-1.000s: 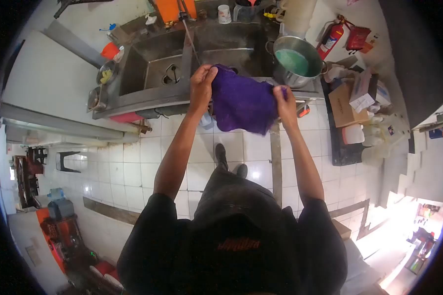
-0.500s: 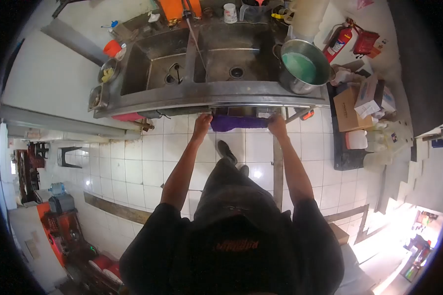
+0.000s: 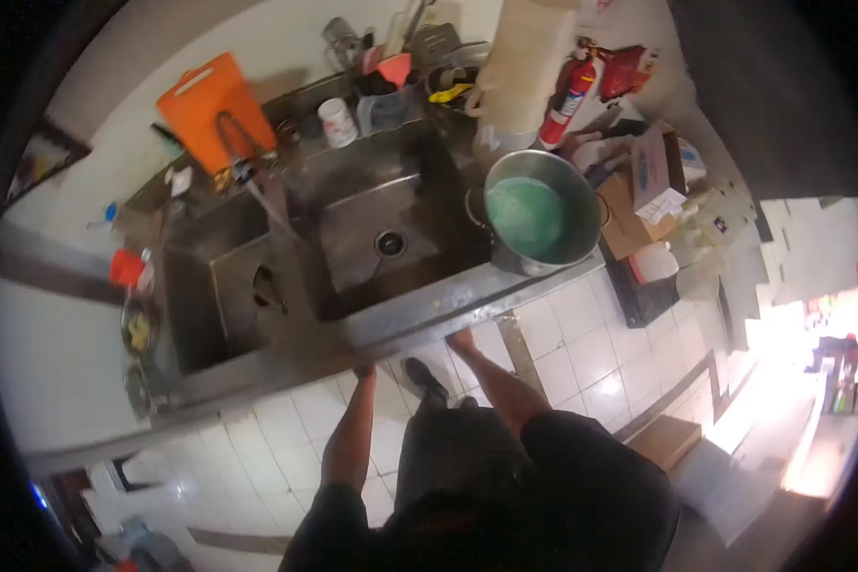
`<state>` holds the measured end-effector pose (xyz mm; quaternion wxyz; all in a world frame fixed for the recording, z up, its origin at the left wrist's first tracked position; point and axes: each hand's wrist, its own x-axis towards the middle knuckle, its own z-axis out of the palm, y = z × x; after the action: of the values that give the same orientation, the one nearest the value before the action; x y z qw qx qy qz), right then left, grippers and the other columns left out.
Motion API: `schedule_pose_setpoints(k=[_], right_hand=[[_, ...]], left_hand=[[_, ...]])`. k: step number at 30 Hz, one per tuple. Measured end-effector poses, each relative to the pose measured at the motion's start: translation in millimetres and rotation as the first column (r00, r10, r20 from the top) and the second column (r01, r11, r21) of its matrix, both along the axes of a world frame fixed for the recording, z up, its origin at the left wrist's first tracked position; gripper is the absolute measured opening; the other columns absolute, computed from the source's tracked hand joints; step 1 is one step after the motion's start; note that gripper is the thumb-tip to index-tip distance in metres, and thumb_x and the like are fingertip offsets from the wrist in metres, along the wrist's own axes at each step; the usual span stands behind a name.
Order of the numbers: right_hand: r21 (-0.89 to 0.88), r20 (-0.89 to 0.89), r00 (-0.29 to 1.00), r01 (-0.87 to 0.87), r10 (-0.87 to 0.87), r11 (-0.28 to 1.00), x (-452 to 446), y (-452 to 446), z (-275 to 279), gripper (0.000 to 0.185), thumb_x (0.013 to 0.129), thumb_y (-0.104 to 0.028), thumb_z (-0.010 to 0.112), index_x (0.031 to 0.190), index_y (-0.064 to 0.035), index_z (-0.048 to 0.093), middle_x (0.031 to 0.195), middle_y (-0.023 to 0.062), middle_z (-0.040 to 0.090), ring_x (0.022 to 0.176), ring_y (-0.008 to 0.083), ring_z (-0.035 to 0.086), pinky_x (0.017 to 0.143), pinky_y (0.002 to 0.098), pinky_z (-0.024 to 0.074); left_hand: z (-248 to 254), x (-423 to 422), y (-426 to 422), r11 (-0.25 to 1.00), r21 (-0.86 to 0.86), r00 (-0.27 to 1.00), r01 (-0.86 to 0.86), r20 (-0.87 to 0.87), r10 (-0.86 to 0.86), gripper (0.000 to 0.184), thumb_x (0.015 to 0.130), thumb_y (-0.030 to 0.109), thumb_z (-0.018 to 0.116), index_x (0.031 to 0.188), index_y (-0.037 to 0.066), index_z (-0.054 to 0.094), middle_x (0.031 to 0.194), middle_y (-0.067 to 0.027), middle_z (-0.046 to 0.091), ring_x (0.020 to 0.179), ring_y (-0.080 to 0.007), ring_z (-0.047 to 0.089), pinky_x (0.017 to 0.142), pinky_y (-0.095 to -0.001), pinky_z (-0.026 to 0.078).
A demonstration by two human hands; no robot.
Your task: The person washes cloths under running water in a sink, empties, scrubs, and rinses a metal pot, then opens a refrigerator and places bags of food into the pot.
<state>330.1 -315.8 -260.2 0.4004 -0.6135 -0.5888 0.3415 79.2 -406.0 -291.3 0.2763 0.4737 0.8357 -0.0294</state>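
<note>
Both of my arms reach down to the front edge of the steel double sink (image 3: 419, 319). My left hand (image 3: 364, 370) shows only near the wrist, and the rest is hidden under the sink's edge. Of my right hand (image 3: 461, 341), just the back part is seen at the same edge; its fingers are hidden. The purple cloth is out of sight. Above my right hand, a large steel pot (image 3: 543, 214) with green liquid rests on the sink's right end. The faucet (image 3: 243, 170) stands between the two basins.
Behind the sink are an orange board (image 3: 214, 114), a white cup (image 3: 337, 124) and a container of utensils (image 3: 386, 100). A fire extinguisher (image 3: 567, 100) hangs at the right. Cardboard boxes (image 3: 629, 214) and a white-and-red container (image 3: 654, 262) stand on the right. White tiles (image 3: 296, 419) cover the floor.
The view has tilted and turned toward the sink. My hands first lowered the spread purple cloth to below the sink's front edge; now the cloth and my fingers are hidden there.
</note>
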Motion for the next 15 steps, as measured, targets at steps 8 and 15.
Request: schedule_pose_setpoints(k=[8,15], right_hand=[[-0.553,0.144,0.962,-0.117,0.233,0.825,-13.4,40.8,9.7,0.035,0.090,-0.035,0.047,0.106,-0.0063,0.061,0.098,0.0176,0.064,0.108,0.0339,0.053,0.098,0.0493,0.0327],[-0.495,0.344,0.929,0.304,-0.138,0.814,111.4,-24.4,135.1,0.033,0.087,-0.036,0.051,0.102,-0.0090,0.063,0.097,0.0181,0.065,0.104,0.0356,0.056,0.095,0.0555,0.0314]], left_hand=[[12.9,24.7,-8.3,0.996,0.086,0.998,-0.024,0.066,0.019,0.043,0.093,0.025,0.049,0.127,-0.001,0.045,0.125,-0.0167,0.051,0.113,-0.0304,0.048,0.099,-0.0417,0.035],[52.7,-16.5,-54.1,0.903,0.301,0.926,0.307,0.124,-0.356,0.046,0.090,0.027,0.053,0.126,-0.001,0.047,0.121,-0.0180,0.054,0.112,-0.0316,0.051,0.100,-0.0435,0.035]])
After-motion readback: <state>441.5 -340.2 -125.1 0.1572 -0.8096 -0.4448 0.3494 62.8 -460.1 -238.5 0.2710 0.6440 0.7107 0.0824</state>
